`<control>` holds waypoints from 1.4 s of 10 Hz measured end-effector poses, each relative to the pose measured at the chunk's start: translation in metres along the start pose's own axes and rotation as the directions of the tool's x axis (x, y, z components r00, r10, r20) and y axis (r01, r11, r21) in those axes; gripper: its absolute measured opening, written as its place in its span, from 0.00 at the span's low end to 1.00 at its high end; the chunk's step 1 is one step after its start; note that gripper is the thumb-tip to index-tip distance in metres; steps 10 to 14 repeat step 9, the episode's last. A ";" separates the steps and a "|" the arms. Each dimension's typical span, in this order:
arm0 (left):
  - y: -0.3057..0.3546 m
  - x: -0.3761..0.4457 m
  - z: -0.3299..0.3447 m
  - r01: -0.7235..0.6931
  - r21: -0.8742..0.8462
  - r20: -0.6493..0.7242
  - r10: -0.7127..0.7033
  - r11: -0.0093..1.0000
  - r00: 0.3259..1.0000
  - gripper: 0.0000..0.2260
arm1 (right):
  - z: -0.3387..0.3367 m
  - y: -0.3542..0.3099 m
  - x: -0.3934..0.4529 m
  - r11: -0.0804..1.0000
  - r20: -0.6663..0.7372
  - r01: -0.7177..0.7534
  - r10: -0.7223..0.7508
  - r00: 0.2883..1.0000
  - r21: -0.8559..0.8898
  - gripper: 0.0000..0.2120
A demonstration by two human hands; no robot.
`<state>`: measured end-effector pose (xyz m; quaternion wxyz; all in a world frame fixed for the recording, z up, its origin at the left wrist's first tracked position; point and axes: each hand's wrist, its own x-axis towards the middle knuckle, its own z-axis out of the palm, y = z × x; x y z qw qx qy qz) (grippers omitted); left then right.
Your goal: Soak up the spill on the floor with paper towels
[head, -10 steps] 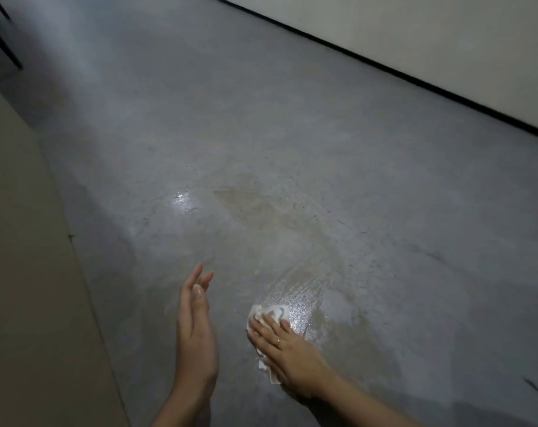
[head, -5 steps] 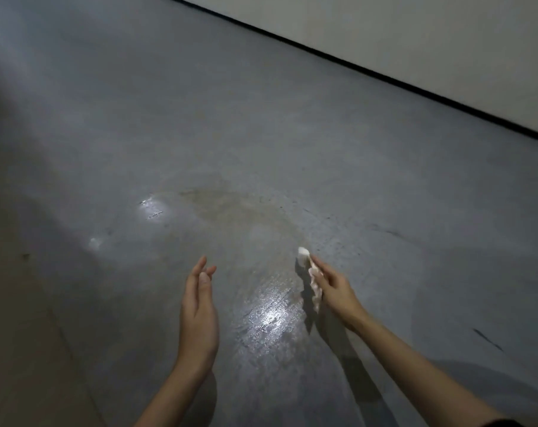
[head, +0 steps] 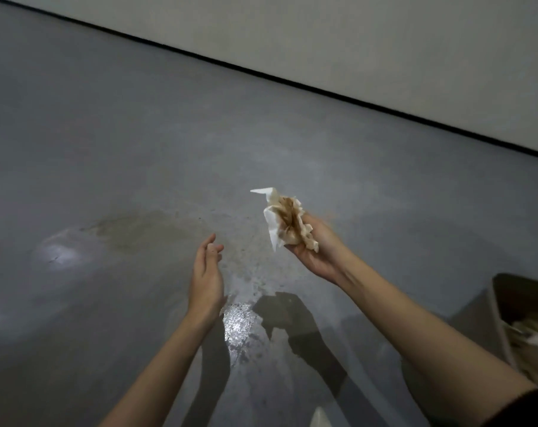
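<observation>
Between fingers (head: 307, 228) of right hand (head: 318, 251): crumpled paper towel (head: 284, 221), stained brown, sitting gripped in upturned palm, raised off floor (head: 107, 134). Left hand (head: 206, 280) hovering alongside, fingers loosely spread, holding nothing. Task looking partly done: brown spill (head: 138, 232) lingering left of left fingertips, wet sheen glistening below both wrists (more blotting probably needed). Box (head: 526, 315) with papers waiting beside right forearm.

paper towel (head: 284, 221): white, crumpled, brown-stained through its middle, one clean corner pointing up-left, held off the floor in the right hand (head: 318, 254)
spill (head: 144, 231): brownish damp smear on the grey floor (head: 138, 134), with a wet glossy patch nearer
</observation>
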<state>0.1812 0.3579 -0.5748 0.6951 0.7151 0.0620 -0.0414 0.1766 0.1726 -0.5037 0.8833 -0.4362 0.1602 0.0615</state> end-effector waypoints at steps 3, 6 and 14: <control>0.005 0.027 0.052 0.055 -0.051 0.108 -0.050 0.997 0.993 0.18 | -0.061 -0.116 -0.128 0.479 -0.101 0.198 -0.528 0.843 -0.855 0.08; 0.018 0.019 0.118 0.025 -0.038 0.294 -0.013 0.999 0.956 0.18 | -0.144 -0.129 -0.236 0.210 -0.289 -0.205 -0.796 0.532 -0.956 0.07; 0.031 0.017 0.132 -0.015 -0.015 0.333 0.019 1.000 0.943 0.18 | -0.182 -0.112 -0.234 -0.041 -0.301 -0.532 -0.787 0.539 -0.846 0.10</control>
